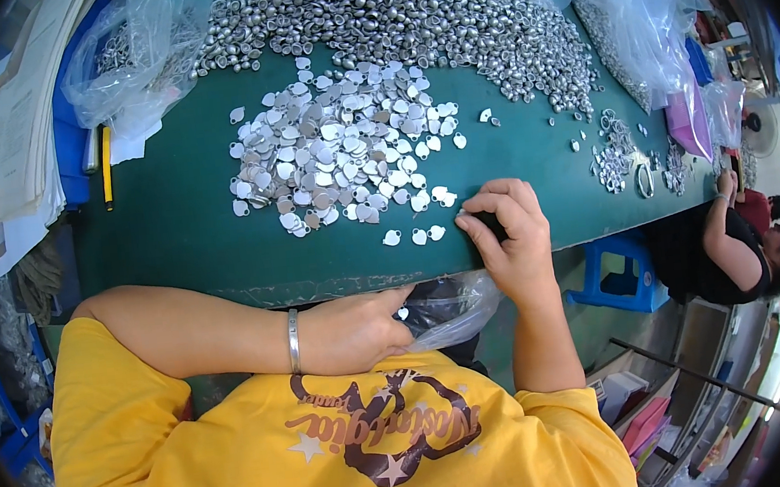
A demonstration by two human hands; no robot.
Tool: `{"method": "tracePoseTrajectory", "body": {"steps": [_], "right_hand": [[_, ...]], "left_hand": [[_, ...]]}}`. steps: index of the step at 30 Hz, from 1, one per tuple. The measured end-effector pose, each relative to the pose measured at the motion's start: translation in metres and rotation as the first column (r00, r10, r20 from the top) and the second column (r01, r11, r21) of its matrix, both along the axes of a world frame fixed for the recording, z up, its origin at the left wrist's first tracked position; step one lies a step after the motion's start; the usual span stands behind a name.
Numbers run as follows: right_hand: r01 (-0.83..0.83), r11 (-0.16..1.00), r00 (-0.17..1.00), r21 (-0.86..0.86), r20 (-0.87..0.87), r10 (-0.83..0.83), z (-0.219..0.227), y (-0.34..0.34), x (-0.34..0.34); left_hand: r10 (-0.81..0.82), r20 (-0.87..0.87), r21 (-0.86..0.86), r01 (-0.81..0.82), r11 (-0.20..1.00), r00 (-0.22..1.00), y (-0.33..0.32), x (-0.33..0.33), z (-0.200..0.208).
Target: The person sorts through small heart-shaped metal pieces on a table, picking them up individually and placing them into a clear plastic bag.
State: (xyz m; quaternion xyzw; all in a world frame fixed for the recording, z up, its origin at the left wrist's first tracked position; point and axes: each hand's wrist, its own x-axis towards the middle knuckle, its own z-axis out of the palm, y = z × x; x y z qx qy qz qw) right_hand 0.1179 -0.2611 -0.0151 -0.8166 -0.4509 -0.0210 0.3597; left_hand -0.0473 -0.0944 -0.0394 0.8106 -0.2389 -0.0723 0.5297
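Observation:
My left hand is low at the table's front edge, its fingers bent at the rim of a clear plastic bag. A small silver heart-shaped tag shows right by those fingers, over the bag. My right hand rests at the table edge, with thumb and forefinger pinched together; what lies between the tips is too small to make out. Just left of it are a few loose heart-shaped tags. Beyond them spreads a large flat pile of the same tags.
A heap of small rounded metal pieces covers the back of the green table. Papers and a yellow pen-like tool lie left. At right are plastic bags, metal rings, a blue stool and another person.

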Motion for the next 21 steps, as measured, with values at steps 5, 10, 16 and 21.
{"method": "tracePoseTrajectory", "body": {"steps": [5, 10, 16, 21], "right_hand": [[-0.309, 0.951, 0.927, 0.027, -0.216, 0.308, 0.015, 0.004, -0.01], [-0.403, 0.915, 0.903, 0.0, -0.161, 0.398, 0.004, -0.002, -0.013], [-0.471, 0.875, 0.857, 0.112, -0.179, 0.484, 0.012, 0.015, -0.03], [-0.544, 0.839, 0.823, 0.004, -0.192, 0.535, 0.007, 0.014, -0.026]], "left_hand": [[0.006, 0.003, -0.04, -0.006, 0.999, 1.0, -0.001, 0.0, -0.001], [0.008, 0.003, -0.004, -0.008, 1.0, 1.0, -0.003, -0.003, -0.007], [-0.054, -0.156, 0.069, 0.065, 0.996, 0.986, 0.001, 0.001, 0.009], [-0.026, -0.086, -0.002, 0.026, 1.0, 0.996, -0.002, -0.003, -0.002]]}}
